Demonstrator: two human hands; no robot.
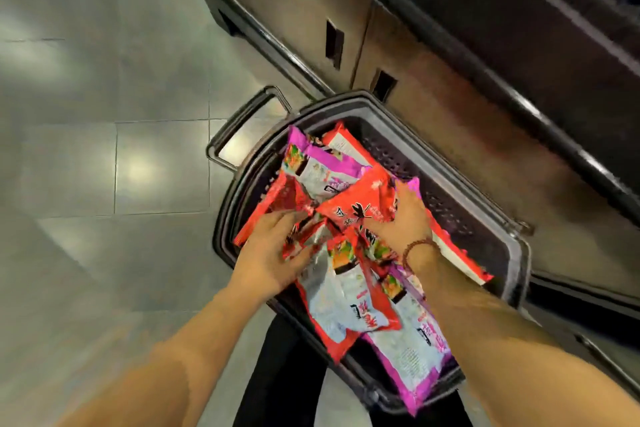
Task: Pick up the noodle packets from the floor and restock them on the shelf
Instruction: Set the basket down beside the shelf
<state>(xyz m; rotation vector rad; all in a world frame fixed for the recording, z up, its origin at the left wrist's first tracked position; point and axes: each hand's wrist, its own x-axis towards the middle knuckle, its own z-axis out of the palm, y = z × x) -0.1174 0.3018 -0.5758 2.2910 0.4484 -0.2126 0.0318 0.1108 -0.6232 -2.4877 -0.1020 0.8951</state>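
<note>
in the dark basket (446, 208) on the floor (104, 166), a loose heap of noodle packets (339, 302) lies criss-crossed, and both hands are down among them. the left hand (273, 250) is at the left side of the heap, its fingers and thumb closed on a crumpled bunch of red packets (301, 236) that stick out past the fingertips. the right hand (405, 218) is just beside it, across the middle of the heap, with its fingers curled over the near edge of a black-lettered packet (356, 208) and its thumb spread on the far side, so it grips that packet. a beaded bracelet (417, 248) sits on the right wrist.

beyond the left hand's fingertips a pink packet (332, 163) rests tilted against the far end of the basket, with another red one tucked behind it. under the right wrist a long red packet (457, 256) leans on the basket's perforated side wall. nearer the body than both hands, white-faced packets with red and pink borders overlap, and a large pink-edged packet (412, 357) hangs over the near rim.

past the left hand, on the outer side of the basket, the handle (238, 120) is folded down toward the grey tiles. beyond the right hand the brown base of the shelf unit (433, 28) runs alongside the basket, close to it. the picture is blurred, so the print on the packets cannot be read. below the forearms dark trousers (277, 374) show at the bottom edge.
</note>
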